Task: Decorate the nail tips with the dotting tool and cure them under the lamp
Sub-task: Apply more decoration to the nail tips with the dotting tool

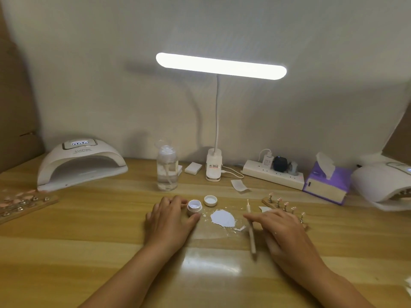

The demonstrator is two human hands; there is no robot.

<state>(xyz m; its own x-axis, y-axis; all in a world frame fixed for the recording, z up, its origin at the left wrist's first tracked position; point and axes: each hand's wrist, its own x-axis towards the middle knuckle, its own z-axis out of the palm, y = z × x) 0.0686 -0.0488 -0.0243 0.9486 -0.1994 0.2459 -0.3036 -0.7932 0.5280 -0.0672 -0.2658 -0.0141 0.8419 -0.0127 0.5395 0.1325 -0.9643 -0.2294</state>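
**Left hand holding the jar, right hand lying flat by the dotting tool**

The left hand point(169, 218) is gripping a small open jar point(194, 207) near the middle of the table point(89, 241), with thumb and forefinger curling round its sides. The jar's lid point(210, 200) is sitting upturned just beside it, towards the back edge. A white blob point(222, 218) is spreading on the bare wood between the two hands.

The right hand point(282, 230) is lying flat with its fingers stretched out and grasping nothing. The dotting tool point(251, 230) is lying on the table at its fingertips, pointing towards the back edge. The hand is blurred, so it is hard to say whether the fingers are touching the tool.

The nail tips point(285, 204) are standing in a row on a wooden holder point(265, 200), partly behind the right hand.

A curing lamp point(80, 163) is sitting at the back left corner with its display glowing. A second lamp point(382, 185) is sitting at the right edge. A desk lamp point(221, 66) is shining from the back edge, with a clear bottle point(167, 170) standing just left of its base.
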